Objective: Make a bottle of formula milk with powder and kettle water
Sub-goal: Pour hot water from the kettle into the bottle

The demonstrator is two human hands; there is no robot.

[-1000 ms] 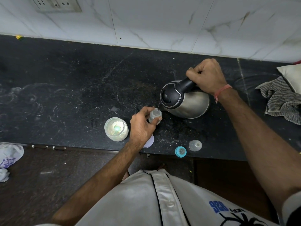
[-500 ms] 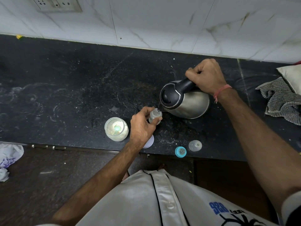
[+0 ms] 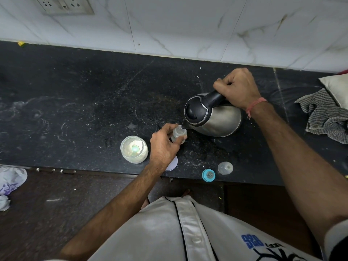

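Right hand at centre right of frame, fingers curled fully closed around the black handle of the stainless-steel electric kettle with black lid; kettle tilted toward frame left, spout tip right at the mouth of the small clear plastic baby bottle. Left hand at frame centre, fingers and thumb partly closed around the bottle's neck and body, clamping it upright on the black speckled stone worktop. Water stream not discernible. Just left of the left hand, an open round clear jar of white powder with a pale green scoop inside, standing on the worktop. White round lid partly hidden under the left wrist near the worktop's front edge. Lower right of the bottle, near the edge: teal ring cap with teat and clear dome cover, beside each other. Striped grey cloth at far right of frame.
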